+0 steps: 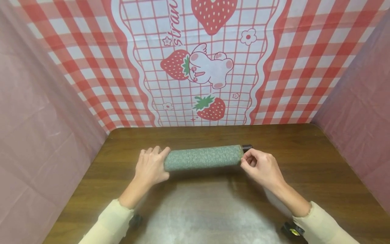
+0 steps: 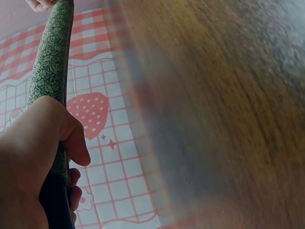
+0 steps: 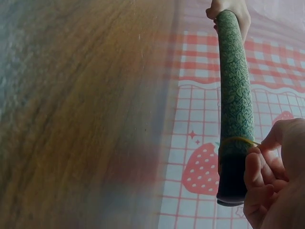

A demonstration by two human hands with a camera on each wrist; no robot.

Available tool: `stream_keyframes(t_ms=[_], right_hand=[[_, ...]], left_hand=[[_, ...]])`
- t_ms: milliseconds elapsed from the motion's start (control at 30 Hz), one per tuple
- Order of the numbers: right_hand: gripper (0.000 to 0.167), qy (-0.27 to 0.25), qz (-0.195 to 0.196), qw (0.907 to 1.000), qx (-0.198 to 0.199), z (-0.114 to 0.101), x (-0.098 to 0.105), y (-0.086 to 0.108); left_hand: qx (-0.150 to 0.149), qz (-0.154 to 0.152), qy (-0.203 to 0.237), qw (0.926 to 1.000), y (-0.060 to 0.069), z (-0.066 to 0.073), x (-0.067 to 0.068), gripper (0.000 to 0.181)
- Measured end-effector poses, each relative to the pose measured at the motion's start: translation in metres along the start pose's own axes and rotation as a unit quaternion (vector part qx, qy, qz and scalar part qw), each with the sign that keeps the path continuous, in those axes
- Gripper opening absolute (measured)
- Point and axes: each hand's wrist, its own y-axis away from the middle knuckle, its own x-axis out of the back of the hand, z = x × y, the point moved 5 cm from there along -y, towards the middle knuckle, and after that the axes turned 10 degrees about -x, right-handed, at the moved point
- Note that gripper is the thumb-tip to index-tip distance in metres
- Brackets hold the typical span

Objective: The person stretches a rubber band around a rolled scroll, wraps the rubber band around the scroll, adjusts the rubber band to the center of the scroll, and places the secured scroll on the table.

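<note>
Green patterned roll [image 1: 203, 158]: held crosswise between the hands, apparently raised off the surface [image 1: 198, 206] and above its shadow. Left hand [image 1: 151, 166] wrapped firmly round the left end, thumb and fingers curled. Right hand [image 1: 264, 166] at the other end, thumb and finger pinching a thin yellow band [image 3: 237, 139] looped about the roll just beside its dark end [image 3: 232, 179]. Underside of the loop hidden. Probable step, judged from the pose: working the band on or off; cannot tell which. Chief risk: band escaping the fingertips and springing back, owing to a narrow pinch on a slender strand. Next: snapping under too wide a stretch, if elastic; material not confirmable. Next: rucking of the patterned covering, from dragging the band along instead of lifting it clear. Also possible: slipping over the nearby dark end and off altogether, from too strong an outward tug. Support uneven: weight apparently borne by the left hand, right hand on the band only; hence a chance of tipping or twisting at the right end under a sideways pull. Loosening of the roll also conceivable, with the left hold relaxed too soon.
</note>
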Motion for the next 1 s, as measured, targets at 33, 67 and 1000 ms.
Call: stream_keyframes(t_ms=[33,67,1000], right_hand=[[0.014,0.004,-0.001,1.0000,-0.001,0.000,0.000,0.000],[0.014,0.007,-0.002,1.0000,-0.001,0.001,0.000,0.000],[0.014,0.011,-0.023,0.9996,0.007,0.013,0.020,-0.010]], left_hand=[[-0.003,0.003,-0.002,1.0000,0.001,0.000,0.000,0.068],[-0.005,0.006,-0.003,1.0000,0.001,0.000,0.001,0.068],[-0.040,0.018,-0.004,0.9990,0.006,-0.002,0.002,0.072]])
